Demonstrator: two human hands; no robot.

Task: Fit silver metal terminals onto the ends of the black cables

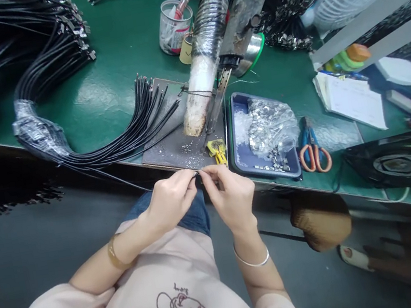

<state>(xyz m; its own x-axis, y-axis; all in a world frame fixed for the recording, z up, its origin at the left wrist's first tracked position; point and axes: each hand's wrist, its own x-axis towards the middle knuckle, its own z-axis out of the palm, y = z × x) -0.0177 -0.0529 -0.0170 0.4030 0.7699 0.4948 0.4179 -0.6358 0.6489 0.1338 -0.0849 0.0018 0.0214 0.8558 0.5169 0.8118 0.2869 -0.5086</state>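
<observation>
My left hand (172, 201) is closed in a pinch on one black cable (131, 183), which runs back to a bundle of black cables (111, 153) at the table edge. My right hand (230, 194) pinches thumb to fingers right beside it, at the cable's tip; a tiny dark bit shows between the fingertips, too small to name. Just beyond the hands lies a grey board (174, 155) sprinkled with small metal specks. A yellow tool (217, 151) sits at the board's right edge.
A white-tipped duct (199, 84) and a metal tube (235, 38) reach down over the board. To the right are a blue tray (236, 143) with small metal parts, orange-handled cutters (314, 154) and a black fan (400, 163). More cable bundles (51, 59) lie left.
</observation>
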